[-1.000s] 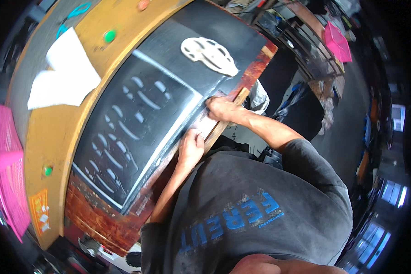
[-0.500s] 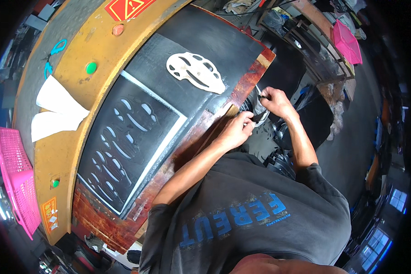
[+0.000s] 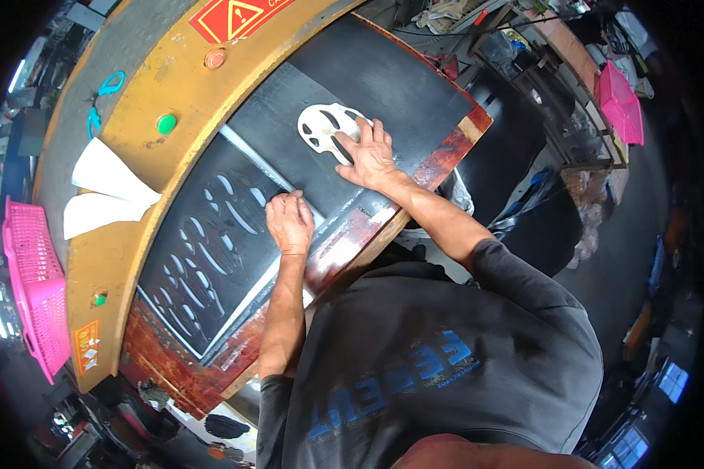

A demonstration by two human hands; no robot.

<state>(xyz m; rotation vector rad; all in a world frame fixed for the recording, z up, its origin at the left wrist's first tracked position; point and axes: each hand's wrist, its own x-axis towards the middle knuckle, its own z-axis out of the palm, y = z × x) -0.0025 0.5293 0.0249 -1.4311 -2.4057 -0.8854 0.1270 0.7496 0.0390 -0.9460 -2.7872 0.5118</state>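
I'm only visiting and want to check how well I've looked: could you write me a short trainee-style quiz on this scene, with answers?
1. True or false: the right hand touches the white slotted piece.

2. Pick one: what colour are the handles of the scissors?
(a) red
(b) blue-green
(c) yellow

3. Short answer: which hand is nearer the slotted black sheet?

Key:
1. True
2. (b)
3. The left hand

Right hand (image 3: 368,158) on the white slotted plate (image 3: 323,135) — left hand (image 3: 291,223) at the black panel (image 3: 246,262), perhaps pinching its edge.
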